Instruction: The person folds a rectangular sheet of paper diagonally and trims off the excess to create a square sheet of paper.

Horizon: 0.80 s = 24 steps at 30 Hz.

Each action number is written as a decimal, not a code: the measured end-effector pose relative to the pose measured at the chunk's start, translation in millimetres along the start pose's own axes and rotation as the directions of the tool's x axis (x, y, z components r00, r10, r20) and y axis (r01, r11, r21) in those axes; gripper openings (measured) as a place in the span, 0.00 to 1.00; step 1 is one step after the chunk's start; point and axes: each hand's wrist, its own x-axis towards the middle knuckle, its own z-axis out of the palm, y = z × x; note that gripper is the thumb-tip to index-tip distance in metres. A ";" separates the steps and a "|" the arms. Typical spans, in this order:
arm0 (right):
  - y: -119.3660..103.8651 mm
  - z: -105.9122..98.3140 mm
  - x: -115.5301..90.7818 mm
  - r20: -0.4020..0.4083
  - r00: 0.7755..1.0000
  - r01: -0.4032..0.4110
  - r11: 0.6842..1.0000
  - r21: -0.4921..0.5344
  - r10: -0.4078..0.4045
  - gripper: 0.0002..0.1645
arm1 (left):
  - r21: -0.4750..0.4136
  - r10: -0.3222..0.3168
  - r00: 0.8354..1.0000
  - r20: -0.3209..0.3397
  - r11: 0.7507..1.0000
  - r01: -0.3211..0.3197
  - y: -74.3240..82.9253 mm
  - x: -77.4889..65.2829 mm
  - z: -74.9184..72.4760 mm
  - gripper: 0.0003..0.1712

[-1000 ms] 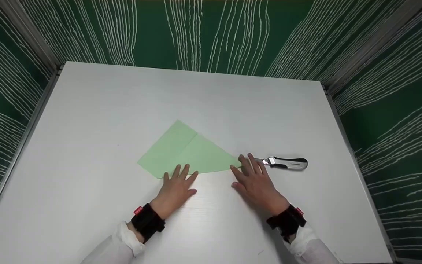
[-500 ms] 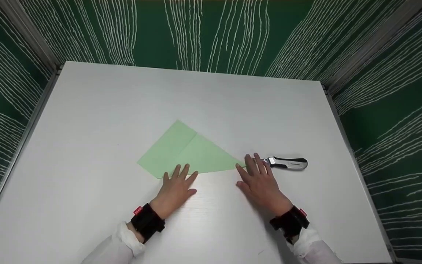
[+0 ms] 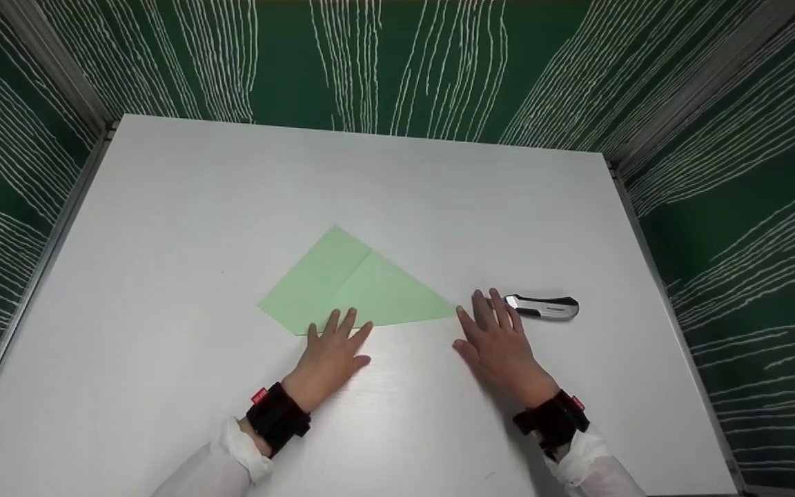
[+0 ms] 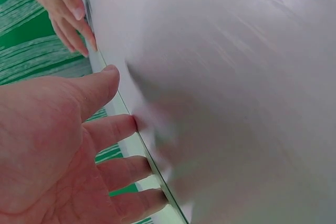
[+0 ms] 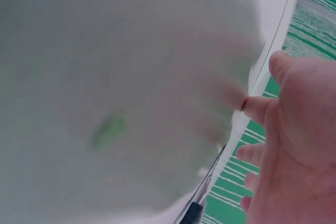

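Observation:
A light green sheet of paper [image 3: 352,279], folded into a pointed kite-like shape with a line across it, lies flat on the white table [image 3: 266,179]. My left hand [image 3: 325,362] has its fingers spread, with the fingertips resting on the paper's near edge. At the paper's right tip, the index fingertip of my right hand [image 3: 501,348] touches down, its other fingers stretched out over the front of a utility knife [image 3: 546,308]. The knife has a grey and black handle, and its front end is partly hidden behind these fingers. In the right wrist view only the index finger meets the surface.
Green walls with wavy white lines [image 3: 287,62] enclose the table at the back and both sides. Grey metal posts [image 3: 708,76] stand at the corners. Black bands [image 3: 278,420] with red tags are strapped round both wrists, below white sleeves [image 3: 214,462].
My right hand has slid a little to the right along the paper's near edge to its tip, covering more of the knife's front. My left hand and the paper have stayed in place.

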 end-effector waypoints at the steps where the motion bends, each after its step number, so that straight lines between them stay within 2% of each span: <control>1: 0.3 -0.3 1.2 0.001 1.000 -0.008 1.000 0.012 0.008 0.32 | -0.016 0.000 1.000 -0.004 1.000 0.000 -0.5 1.0 0.3 0.31; 3: 0.0 -1.2 4.7 -0.013 1.000 -0.023 0.998 0.054 0.024 0.30 | -0.045 0.002 1.000 -0.025 0.999 -0.003 -1.9 3.8 0.0 0.28; 9: -3.5 -4.7 20.3 -0.107 0.992 -0.049 0.989 0.142 0.065 0.16 | -0.095 0.015 0.987 -0.163 0.995 -0.030 -11.4 18.4 -2.6 0.19; 14: -4.9 -4.5 34.0 -0.144 0.986 -0.058 0.985 0.161 0.082 0.08 | -0.079 -0.022 0.976 -0.216 0.997 0.005 -20.3 24.9 -5.6 0.24; 16: -4.5 -3.1 38.0 -0.152 0.984 -0.063 0.981 0.183 0.092 0.06 | -0.075 -0.055 0.974 -0.221 0.996 0.039 -22.4 27.4 -6.7 0.28; 19: -3.6 -0.6 41.5 -0.151 0.982 -0.076 0.972 0.222 0.112 0.05 | -0.140 -0.125 0.970 -0.208 0.985 0.097 -26.0 33.9 -8.5 0.35; 24: -2.2 2.0 44.7 -0.117 0.983 -0.105 0.960 0.261 0.139 0.05 | -0.299 -0.235 0.965 -0.118 0.935 0.191 -34.2 46.7 -12.1 0.43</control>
